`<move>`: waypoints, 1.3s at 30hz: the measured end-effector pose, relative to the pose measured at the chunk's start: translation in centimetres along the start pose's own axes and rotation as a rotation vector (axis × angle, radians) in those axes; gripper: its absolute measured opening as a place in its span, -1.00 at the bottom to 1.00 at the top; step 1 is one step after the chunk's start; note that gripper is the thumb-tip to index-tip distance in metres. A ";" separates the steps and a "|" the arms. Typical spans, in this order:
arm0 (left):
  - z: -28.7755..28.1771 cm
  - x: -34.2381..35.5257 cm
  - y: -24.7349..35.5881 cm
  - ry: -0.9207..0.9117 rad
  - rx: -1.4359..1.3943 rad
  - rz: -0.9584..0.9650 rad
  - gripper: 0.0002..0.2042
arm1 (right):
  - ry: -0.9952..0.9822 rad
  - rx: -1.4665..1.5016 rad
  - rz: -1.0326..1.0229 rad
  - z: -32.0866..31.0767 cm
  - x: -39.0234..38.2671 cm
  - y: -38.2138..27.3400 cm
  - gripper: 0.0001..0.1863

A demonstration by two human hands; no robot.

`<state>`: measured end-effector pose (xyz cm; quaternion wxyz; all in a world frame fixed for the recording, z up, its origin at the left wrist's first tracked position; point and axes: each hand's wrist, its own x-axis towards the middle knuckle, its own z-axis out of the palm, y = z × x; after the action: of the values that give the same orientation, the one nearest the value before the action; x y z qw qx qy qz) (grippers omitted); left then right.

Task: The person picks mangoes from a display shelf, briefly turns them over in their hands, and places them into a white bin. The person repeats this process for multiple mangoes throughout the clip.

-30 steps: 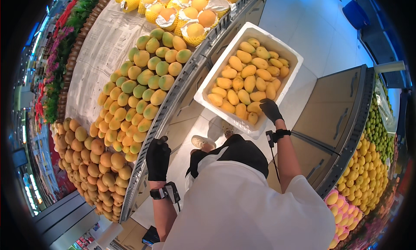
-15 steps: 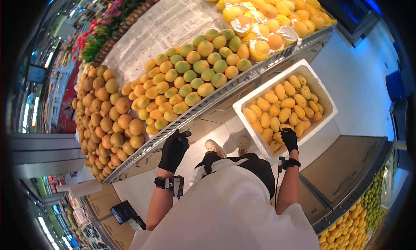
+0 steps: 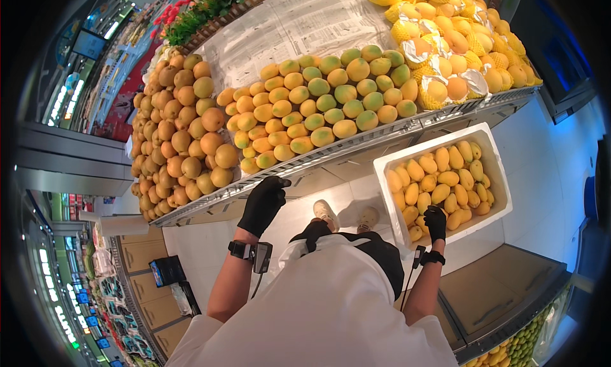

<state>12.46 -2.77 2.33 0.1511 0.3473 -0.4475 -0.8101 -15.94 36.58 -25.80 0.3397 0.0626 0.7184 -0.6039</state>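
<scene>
Now left hand [image 3: 264,204], black glove, fingers curled, rests on metal edge of table [image 3: 356,152] w/ stacked mangoes [image 3: 318,106]. Right hand [image 3: 436,222] closes on a yellow mango in white box [image 3: 493,160] on floor. Risk: bumping the front row could roll fruit off; tight squeeze may bruise it.

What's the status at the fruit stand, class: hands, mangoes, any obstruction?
Left hand gloved, resting on the display rail, empty. Right hand down among mangoes in the white crate; grip unclear. Nothing blocking.
</scene>
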 end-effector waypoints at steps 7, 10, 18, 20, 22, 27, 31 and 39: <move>-1.5 -0.1 1.1 0.096 -0.146 0.023 -0.90 | -0.062 -0.079 0.017 2.1 0.4 -1.2 -0.75; -3.8 -0.1 1.1 0.090 -0.204 0.029 -0.90 | -0.076 -0.112 0.021 4.5 -0.5 -3.6 -0.75; -8.5 0.4 2.9 0.028 -0.604 0.050 -0.85 | -0.115 -0.172 -0.029 9.1 0.0 -6.9 -0.77; -9.5 0.2 3.6 0.065 -0.617 0.051 -0.86 | -0.159 -0.098 -0.069 10.1 0.3 -7.6 -0.78; -10.7 0.1 4.0 0.011 -0.676 0.101 -0.87 | -0.179 -0.190 -0.067 11.6 -0.1 -9.1 -0.77; -13.9 -0.1 4.9 0.051 -0.713 0.148 -0.88 | -0.197 -0.224 -0.106 14.7 -0.3 -11.4 -0.74; -16.8 -0.2 4.3 0.089 -0.779 0.172 -0.87 | -0.208 -0.328 -0.122 17.0 -0.4 -12.9 -0.75; -20.4 0.4 4.9 0.081 -0.473 0.357 -0.90 | -0.236 -0.329 -0.148 19.9 -0.3 -13.8 -0.84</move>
<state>26.12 -18.38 -1.07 0.3854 0.2504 -0.2940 -0.8380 -14.46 14.97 -15.05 0.3820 -0.1178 0.7651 -0.5048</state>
